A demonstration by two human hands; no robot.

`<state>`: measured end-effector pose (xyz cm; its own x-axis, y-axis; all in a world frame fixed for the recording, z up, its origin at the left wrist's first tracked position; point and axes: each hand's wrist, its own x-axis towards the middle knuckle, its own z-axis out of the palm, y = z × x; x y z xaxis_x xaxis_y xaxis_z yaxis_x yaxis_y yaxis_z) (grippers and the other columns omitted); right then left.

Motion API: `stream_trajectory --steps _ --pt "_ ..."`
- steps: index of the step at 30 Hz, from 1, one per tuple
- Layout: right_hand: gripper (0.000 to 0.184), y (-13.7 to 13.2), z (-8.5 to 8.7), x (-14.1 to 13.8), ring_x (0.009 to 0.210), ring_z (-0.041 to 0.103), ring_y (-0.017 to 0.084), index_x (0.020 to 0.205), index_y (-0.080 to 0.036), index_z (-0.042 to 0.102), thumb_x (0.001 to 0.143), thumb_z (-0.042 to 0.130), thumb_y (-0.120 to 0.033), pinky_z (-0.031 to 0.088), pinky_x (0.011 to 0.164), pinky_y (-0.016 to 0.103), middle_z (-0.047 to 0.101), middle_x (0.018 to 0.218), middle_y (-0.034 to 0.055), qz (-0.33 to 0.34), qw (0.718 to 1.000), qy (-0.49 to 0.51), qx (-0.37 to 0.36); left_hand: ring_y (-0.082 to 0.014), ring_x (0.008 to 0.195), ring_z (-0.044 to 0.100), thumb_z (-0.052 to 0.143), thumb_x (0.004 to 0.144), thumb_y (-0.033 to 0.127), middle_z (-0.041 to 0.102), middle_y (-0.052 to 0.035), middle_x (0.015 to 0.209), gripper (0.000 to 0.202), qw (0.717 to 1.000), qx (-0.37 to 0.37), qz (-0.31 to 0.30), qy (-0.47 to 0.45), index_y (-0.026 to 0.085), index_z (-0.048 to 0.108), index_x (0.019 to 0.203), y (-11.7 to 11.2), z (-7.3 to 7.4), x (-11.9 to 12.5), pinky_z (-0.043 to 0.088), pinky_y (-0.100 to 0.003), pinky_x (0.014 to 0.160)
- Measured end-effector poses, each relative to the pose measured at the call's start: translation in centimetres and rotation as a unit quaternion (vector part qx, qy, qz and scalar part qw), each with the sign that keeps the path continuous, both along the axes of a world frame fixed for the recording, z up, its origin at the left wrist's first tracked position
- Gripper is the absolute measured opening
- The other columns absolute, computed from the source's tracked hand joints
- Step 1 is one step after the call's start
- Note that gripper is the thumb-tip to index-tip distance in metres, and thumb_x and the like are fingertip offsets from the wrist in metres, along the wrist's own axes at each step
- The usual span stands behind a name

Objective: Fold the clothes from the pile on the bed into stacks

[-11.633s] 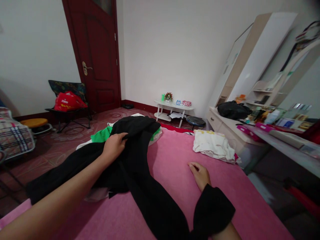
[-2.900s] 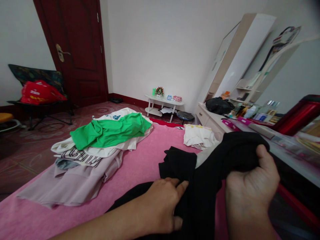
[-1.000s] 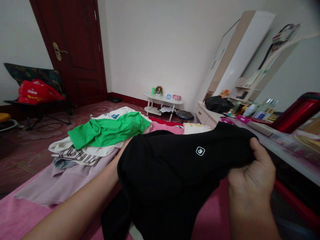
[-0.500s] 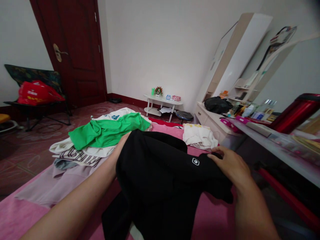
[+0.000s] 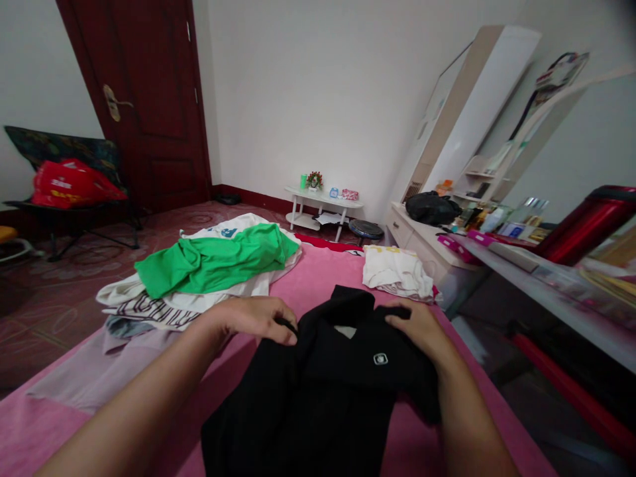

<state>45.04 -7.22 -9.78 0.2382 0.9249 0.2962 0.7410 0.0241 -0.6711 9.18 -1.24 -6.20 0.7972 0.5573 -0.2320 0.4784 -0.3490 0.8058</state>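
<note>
A black collared shirt with a small white chest logo lies over the pink bedspread, its lower part running out of the picture. My left hand pinches the shoulder on the left side of the collar. On the other shoulder, my right hand is closed over the fabric, thumb and fingers pressed together. The collar stands up between both hands, with a pale patch showing inside it. Beyond my left hand is a pile of clothes, topped by a green garment.
A folded white garment lies at the bed's far right corner. To the right stand a cluttered dresser and a glass-topped surface. A low white table is by the wall; a chair with a red bag stands left.
The black shirt has come down lower and its collar now shows, spread between my hands. My left hand, earlier mostly behind the cloth, is in plain view on the shoulder.
</note>
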Motion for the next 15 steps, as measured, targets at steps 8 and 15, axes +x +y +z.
stream_trajectory --steps 8,15 --pt "0.034 -2.8 6.9 -6.6 0.095 0.062 0.021 0.102 -0.022 0.065 0.069 0.072 -0.028 0.05 0.085 0.036 0.066 0.103 0.0035 0.002 0.909 0.241 0.339 -0.0217 0.104 0.06 0.055 0.065 0.009 0.057 -0.0085 0.129 0.089 0.986 0.161 0.025 -0.047 0.022 0.025 0.147 -2.1 -1.9 3.8 0.048 -0.028 0.084" --pt "0.028 -4.4 8.4 -8.7 0.094 0.062 0.021 0.097 -0.022 0.068 0.07 0.073 -0.03 0.049 0.088 0.038 0.067 0.099 0.003 0.0 0.934 0.172 0.312 -0.0244 0.079 0.064 0.064 0.075 0.049 0.071 -0.0048 0.089 0.038 0.995 -0.036 0.009 -0.091 0.018 0.073 0.096 -3.1 -3.2 5.0 0.048 -0.028 0.065"
